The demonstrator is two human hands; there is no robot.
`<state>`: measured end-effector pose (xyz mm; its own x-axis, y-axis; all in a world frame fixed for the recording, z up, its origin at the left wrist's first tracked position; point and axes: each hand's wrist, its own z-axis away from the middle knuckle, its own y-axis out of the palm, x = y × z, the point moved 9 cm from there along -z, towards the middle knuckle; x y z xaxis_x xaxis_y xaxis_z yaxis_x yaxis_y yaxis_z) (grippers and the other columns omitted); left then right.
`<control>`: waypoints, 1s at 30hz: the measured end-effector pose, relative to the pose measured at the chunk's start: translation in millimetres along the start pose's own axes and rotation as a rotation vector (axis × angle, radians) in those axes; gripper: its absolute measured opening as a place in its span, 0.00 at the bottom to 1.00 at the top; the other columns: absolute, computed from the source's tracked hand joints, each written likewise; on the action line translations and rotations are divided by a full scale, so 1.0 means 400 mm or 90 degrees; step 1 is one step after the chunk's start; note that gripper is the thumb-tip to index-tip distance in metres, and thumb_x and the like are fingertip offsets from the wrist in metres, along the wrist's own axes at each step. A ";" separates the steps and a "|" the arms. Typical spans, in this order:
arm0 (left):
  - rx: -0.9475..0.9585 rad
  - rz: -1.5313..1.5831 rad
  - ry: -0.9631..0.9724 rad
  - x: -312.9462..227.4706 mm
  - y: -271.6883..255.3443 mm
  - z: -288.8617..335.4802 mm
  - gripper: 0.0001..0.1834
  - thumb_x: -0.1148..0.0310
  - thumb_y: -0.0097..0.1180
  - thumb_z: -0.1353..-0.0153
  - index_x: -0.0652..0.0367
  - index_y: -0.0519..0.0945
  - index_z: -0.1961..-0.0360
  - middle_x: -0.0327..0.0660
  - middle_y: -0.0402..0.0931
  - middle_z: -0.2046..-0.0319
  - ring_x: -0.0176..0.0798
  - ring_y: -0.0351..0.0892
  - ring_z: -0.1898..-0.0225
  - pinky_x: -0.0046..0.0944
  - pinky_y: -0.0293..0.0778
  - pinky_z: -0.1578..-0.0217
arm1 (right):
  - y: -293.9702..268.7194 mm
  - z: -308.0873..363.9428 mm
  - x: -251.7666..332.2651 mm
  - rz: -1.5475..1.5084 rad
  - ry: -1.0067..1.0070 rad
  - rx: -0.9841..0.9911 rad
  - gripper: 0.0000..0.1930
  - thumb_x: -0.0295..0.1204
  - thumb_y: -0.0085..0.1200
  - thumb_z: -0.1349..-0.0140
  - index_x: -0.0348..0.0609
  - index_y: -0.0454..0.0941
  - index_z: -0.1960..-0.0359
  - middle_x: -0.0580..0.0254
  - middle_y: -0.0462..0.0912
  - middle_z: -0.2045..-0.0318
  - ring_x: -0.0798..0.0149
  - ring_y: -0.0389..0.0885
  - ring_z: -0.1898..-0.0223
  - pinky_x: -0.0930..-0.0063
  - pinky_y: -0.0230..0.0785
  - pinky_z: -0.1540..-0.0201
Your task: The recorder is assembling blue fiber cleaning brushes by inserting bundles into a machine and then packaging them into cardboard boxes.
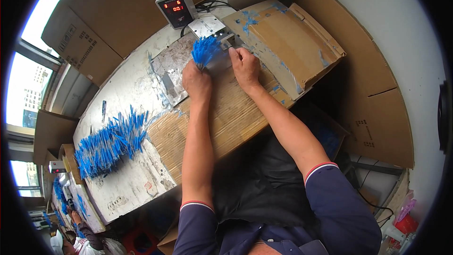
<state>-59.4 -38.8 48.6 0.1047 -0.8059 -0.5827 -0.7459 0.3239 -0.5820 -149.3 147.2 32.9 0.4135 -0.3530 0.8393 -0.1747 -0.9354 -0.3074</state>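
Observation:
My left hand (197, 82) is closed around a bunch of thin wires with blue ends (206, 51), the blue tips fanning out above the fist. To its right, my right hand (246, 68) is in a pinch at the front of a small metal machine (228, 40); whatever its fingers hold is too small to make out. Behind the machine stands a grey-white control box (177, 7) with a red lit display. A large heap of similar blue-ended wires (111, 144) lies on the worktable to the left.
Flat cardboard (207, 127) covers the front of the white worktable (137, 179). A cardboard box (288, 33) with blue scraps sits at right, and tall cardboard sheets (113, 14) stand behind. A dark pen-like tool (104, 111) lies by the heap. Another person (78, 241) works at far left.

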 end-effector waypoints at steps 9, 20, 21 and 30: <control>0.016 -0.100 0.037 -0.006 0.016 0.007 0.05 0.74 0.57 0.39 0.62 0.80 0.62 0.53 0.81 0.66 0.62 0.79 0.60 0.57 0.72 0.57 | -0.007 -0.001 -0.011 -0.132 0.079 0.032 0.24 0.49 0.49 0.24 0.38 0.81 0.68 0.48 0.83 0.73 0.47 0.83 0.69 0.56 0.73 0.65; 0.045 0.407 -0.276 0.075 -0.018 0.197 0.07 0.70 0.61 0.31 0.62 0.86 0.58 0.35 0.83 0.66 0.30 0.79 0.63 0.34 0.75 0.58 | -0.011 -0.053 0.250 -0.356 -0.044 0.352 0.35 0.61 0.42 0.25 0.36 0.81 0.47 0.59 0.84 0.54 0.64 0.78 0.48 0.72 0.68 0.43; 0.048 0.452 -0.275 0.032 0.006 0.210 0.07 0.71 0.61 0.31 0.63 0.86 0.57 0.34 0.84 0.65 0.30 0.80 0.62 0.36 0.76 0.59 | 0.003 -0.039 0.247 -0.347 -0.119 0.345 0.36 0.60 0.39 0.24 0.32 0.81 0.53 0.45 0.84 0.59 0.46 0.81 0.52 0.62 0.69 0.45; -0.086 0.371 -0.125 0.013 -0.065 0.203 0.11 0.72 0.65 0.36 0.56 0.85 0.53 0.49 0.87 0.63 0.45 0.88 0.61 0.44 0.78 0.60 | 0.117 0.018 0.359 -0.246 -0.076 0.668 0.38 0.67 0.41 0.28 0.38 0.81 0.53 0.56 0.84 0.60 0.60 0.79 0.57 0.68 0.70 0.49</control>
<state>14.0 -11.0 14.7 -0.2352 -0.4061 -0.8831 -0.7922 0.6065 -0.0679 -91.8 52.4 135.9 0.3696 0.0177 0.9290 0.7994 -0.5156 -0.3082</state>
